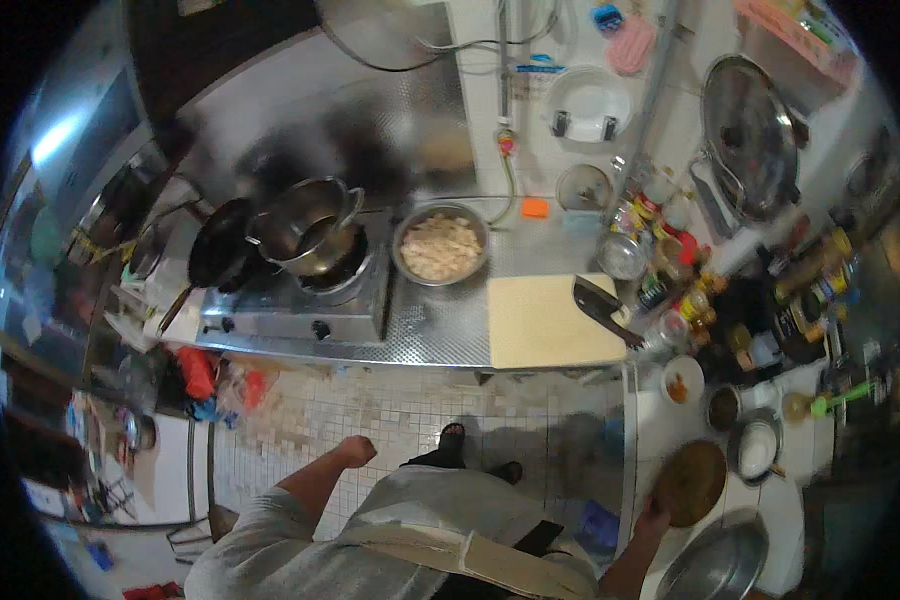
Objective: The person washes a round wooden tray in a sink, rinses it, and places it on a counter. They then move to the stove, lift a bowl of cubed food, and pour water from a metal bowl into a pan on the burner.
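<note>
My right hand [653, 517] grips the near left edge of a round brown board or dish [690, 484] over the right-hand counter. A large oval metal basin [714, 561] lies just below it. My left hand [358, 451] hangs over the tiled floor with its fingers curled in and nothing visible in it. On the steel counter ahead, a metal bowl [399, 264] is heaped with pale chopped food [441, 247]. To its right lies a cream cutting board [536, 322], with a dark-bladed cleaver [598, 304] across its right side.
A two-handled metal pot [300, 232] stands on the gas stove [270, 319], beside a black wok [221, 244]. Bottles and jars [675, 285] crowd the corner. On the right counter are a white bowl [682, 379] and a pan [755, 448]. A large lid [750, 139] leans behind.
</note>
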### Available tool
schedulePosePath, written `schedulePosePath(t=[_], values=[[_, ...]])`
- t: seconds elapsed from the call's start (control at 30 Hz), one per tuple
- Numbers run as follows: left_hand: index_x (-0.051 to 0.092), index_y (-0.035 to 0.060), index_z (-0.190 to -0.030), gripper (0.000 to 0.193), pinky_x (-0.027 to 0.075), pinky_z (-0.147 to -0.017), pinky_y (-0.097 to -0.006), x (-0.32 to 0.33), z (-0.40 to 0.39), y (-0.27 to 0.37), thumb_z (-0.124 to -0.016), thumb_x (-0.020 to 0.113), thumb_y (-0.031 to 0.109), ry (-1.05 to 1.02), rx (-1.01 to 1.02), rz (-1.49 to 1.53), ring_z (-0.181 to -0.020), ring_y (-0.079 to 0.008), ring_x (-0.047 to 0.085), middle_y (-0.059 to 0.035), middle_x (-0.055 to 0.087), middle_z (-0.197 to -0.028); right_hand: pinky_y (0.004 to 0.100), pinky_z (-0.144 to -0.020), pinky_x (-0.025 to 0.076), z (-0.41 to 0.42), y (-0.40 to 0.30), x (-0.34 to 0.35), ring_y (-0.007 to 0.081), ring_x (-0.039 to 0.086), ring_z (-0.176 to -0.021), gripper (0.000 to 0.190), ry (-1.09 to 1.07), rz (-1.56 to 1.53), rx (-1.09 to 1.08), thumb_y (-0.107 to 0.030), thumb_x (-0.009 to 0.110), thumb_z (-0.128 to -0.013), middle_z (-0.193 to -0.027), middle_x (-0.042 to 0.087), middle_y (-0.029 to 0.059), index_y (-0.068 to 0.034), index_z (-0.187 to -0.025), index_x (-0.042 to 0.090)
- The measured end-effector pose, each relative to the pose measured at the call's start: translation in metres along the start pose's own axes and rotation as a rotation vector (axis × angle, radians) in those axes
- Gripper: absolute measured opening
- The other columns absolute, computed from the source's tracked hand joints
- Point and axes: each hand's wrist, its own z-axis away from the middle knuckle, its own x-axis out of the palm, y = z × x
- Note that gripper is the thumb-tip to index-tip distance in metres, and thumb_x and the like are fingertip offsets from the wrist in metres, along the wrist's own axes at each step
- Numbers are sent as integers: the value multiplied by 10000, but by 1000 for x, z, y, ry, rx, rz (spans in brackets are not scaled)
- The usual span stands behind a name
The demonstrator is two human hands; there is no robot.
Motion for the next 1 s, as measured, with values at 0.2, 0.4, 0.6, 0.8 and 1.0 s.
schedulePosePath(t=[0.2,0.4,0.6,0.8,1.0], values=[[751,57,-935,240,572,-814,-512,43,70,-23,-881,627,255,-276,188,-361,-992,-372,691,-178,721,-985,385,-857,569,30,33,37,225,667,-962,279,-453,-341,589,-292,604,-1007,-1156,675,114,-74,-1168,671],[742,28,-868,434,553,-826,-515,38,100,-42,-901,602,437,32,-192,107,-965,-404,678,-181,724,-962,439,-850,564,120,71,284,286,657,-973,226,-921,543,371,-257,535,-1048,-1120,665,139,-60,-1069,643],[728,31,-810,393,558,-807,-456,-16,88,-94,-828,716,423,396,-290,474,-881,-364,704,-188,725,-903,520,-942,532,211,53,444,337,667,-1082,284,-1164,50,612,-257,565,-1007,-1133,693,193,-51,-1189,638],[730,64,-1117,379,563,-813,-426,95,109,-226,-899,653,366,294,-220,596,-919,-317,711,-178,723,-1095,525,-881,537,154,237,355,357,669,-988,343,-866,473,791,-328,620,-955,-1103,695,190,-60,-1160,675],[773,56,-781,320,602,-743,-424,132,153,-333,-879,662,340,-106,-882,1037,-723,-299,716,-135,756,-800,447,-741,550,219,306,394,341,694,-772,278,-1206,1960,-189,-290,676,-868,-860,720,173,-22,-819,728]])
